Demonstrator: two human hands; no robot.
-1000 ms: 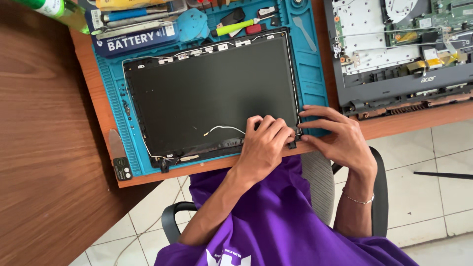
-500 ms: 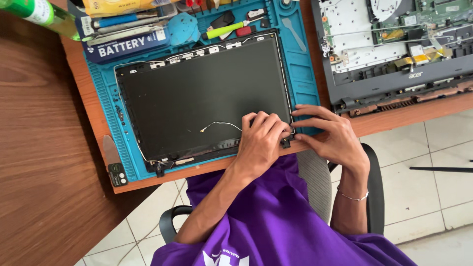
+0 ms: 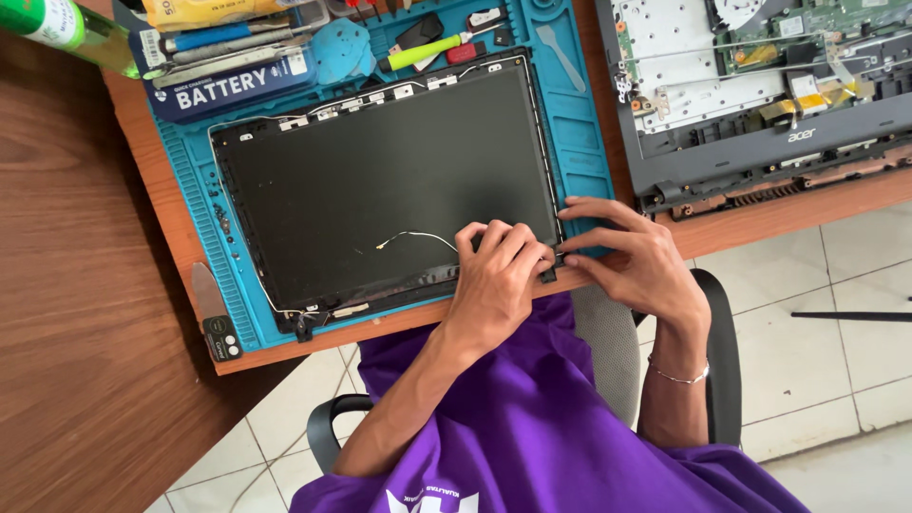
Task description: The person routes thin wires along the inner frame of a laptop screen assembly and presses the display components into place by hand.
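The dark laptop screen panel (image 3: 389, 180) lies flat on a blue work mat (image 3: 579, 133) at the table's (image 3: 85, 285) near edge. The left hand (image 3: 499, 275) rests on its near right corner, fingers curled down onto the panel beside a loose thin wire (image 3: 413, 237). The right hand (image 3: 632, 261) pinches the small hinge piece (image 3: 551, 271) at that corner. An opened laptop base (image 3: 760, 104) sits to the right, tools (image 3: 427, 52) along the far side.

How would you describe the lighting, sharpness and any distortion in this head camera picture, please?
Head view: soft, even daylight, no hard shadows; faint sheen on the dark laptop lid panel; left hand and right hand sharp, no motion blur; table edges tilt, and straight lines bow slightly near the frame's borders.
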